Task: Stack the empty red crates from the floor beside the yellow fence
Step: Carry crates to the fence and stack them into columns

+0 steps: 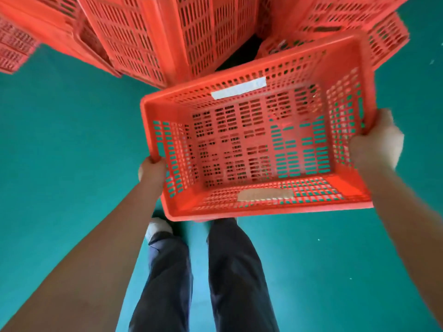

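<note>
An empty red slotted crate (259, 149) hangs above the green floor, held level in front of me. My left hand (152, 170) grips its left rim near the front corner. My right hand (377, 142) grips its right rim. A white label is stuck on the crate's far inner wall and a brown one on the near wall. Just beyond it rises a tall stack of red crates (153, 37), with another red crate (374, 32) at the upper right, partly hidden behind the held crate. No yellow fence is in view.
More red crates (14, 49) lie at the far left. The green floor (60, 152) stretches out on both sides. My legs in dark trousers and one white shoe (157, 227) stand beneath the held crate. A dark gap shows between the stacks.
</note>
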